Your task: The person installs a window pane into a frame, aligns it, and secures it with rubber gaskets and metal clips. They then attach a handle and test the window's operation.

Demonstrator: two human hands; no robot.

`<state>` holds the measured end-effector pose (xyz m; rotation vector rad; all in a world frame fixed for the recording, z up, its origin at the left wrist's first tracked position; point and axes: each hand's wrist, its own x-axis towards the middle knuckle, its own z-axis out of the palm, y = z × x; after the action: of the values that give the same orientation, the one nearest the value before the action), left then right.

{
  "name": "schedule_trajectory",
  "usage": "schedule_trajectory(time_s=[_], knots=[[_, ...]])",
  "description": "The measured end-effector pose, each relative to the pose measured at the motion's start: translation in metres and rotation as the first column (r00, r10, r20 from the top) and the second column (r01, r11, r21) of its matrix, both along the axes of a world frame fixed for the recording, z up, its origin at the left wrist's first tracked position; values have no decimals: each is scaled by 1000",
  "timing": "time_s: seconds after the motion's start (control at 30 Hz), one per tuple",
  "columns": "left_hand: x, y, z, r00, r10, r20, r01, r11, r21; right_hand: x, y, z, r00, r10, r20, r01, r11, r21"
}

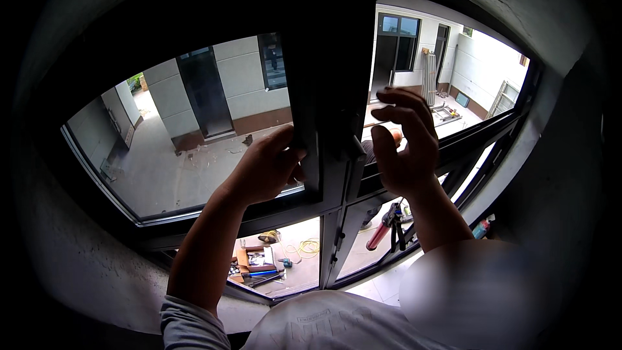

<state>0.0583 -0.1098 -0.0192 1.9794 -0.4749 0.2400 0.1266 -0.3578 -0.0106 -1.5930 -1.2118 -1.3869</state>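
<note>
A dark window frame [331, 215] with several panes fills the view before me. My left hand [267, 163] is raised to the inner edge of the left sash [311, 155], its fingers curled together; whatever they grip is hidden in shadow. To the right of the dark centre post [334, 91], my right hand [409, 146] is held up with fingers curved and apart, and nothing shows in it. Below that hand, a caulking gun [387, 228] with a red tube and black handle leans at a tilt by the lower right pane.
Through the lower left pane, an open box of tools [259, 258], a cordless drill [286, 262] and a yellow cord [310, 246] lie on the ground. Long grey lengths [429, 78] lean on the wall across the courtyard. Someone beyond the glass is mostly hidden behind my right hand.
</note>
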Motion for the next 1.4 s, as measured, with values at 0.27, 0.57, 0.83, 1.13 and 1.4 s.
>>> schedule_trajectory(time_s=[0.27,0.57,0.83,1.13,1.4], knots=[[5,-28,-44,819,306,486,-356,934,12,8,72,27,991,-126,-48,127,992,11],[9,-29,-40,727,422,542,-541,838,72,15,78,16,996,-73,-44,74,997,30],[-4,-39,-22,756,417,505,-537,836,112,15,79,11,998,-48,-40,49,999,20],[2,-38,-25,693,414,590,-667,679,306,16,81,12,994,-99,-36,102,991,85],[12,-30,-33,614,326,719,-649,726,225,11,82,14,988,-140,-69,144,988,61]])
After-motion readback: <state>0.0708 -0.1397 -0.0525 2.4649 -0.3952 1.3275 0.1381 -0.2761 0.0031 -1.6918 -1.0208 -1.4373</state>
